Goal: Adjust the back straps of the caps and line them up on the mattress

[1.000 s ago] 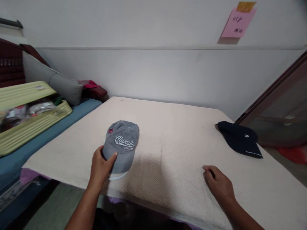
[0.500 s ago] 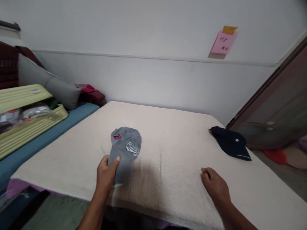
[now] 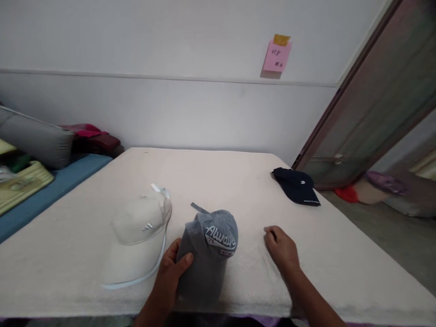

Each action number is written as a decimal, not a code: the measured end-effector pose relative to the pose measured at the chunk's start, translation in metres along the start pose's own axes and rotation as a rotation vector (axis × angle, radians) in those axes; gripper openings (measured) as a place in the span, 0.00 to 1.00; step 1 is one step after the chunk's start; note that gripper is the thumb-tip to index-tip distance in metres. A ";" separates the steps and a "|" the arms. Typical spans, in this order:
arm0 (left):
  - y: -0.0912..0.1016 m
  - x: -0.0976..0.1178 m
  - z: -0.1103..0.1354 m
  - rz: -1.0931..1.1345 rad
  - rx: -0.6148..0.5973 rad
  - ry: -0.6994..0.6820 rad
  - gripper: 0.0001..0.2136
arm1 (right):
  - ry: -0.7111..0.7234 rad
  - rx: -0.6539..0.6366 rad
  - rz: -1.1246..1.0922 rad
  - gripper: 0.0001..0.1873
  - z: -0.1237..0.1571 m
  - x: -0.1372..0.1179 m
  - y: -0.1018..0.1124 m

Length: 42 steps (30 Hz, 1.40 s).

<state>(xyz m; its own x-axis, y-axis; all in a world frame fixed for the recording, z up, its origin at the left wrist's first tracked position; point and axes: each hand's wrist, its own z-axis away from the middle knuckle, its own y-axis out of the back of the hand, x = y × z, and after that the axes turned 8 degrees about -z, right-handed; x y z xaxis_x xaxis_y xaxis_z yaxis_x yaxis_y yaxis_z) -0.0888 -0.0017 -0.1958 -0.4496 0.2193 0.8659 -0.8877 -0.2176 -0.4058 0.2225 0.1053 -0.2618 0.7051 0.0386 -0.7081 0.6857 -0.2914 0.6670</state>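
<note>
My left hand (image 3: 173, 268) grips a grey baseball cap (image 3: 204, 277) by one side of its brim, thumb on top. White "Always" lettering runs across the cap's front, and a strap end sticks up behind it. To the left of that hand lies a white cap (image 3: 138, 259) with a small adidas-like logo and a pale blue brim edge. My right hand (image 3: 281, 245) rests on the cloth, fingers curled in, with nothing seen in them. Farther right and back lies a navy cap (image 3: 296, 187), its brim pointing toward the right front.
A cream cloth (image 3: 211, 177) covers the table. A pink note (image 3: 276, 56) is taped to the white wall behind. At left are a grey cushion (image 3: 37, 138) and a yellow-green plastic container (image 3: 27, 184). A sliding door (image 3: 354, 113) stands at right.
The view has turned right. The grey cap has come nearer and turned in my left hand. The white cap now shows plainly at left; earlier it could not be made out. My right hand stays curled.
</note>
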 end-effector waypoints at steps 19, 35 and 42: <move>-0.038 -0.024 -0.004 -0.617 -0.383 -0.046 0.25 | -0.579 -0.538 -1.602 0.16 0.033 -0.063 0.006; -0.053 -0.022 -0.023 -0.038 -0.060 0.222 0.13 | -0.427 -1.005 -1.455 0.15 0.040 -0.055 0.019; -0.064 -0.024 -0.014 -0.394 -0.105 0.127 0.15 | -0.516 -0.707 -1.499 0.10 0.029 -0.052 0.010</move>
<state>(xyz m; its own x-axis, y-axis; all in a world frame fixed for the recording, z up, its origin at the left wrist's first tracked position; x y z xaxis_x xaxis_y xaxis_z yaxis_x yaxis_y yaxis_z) -0.0222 0.0207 -0.1950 -0.0769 0.3832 0.9205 -0.9964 0.0031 -0.0845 0.1875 0.0725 -0.2252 -0.5942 -0.4635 -0.6573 0.6765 0.1541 -0.7202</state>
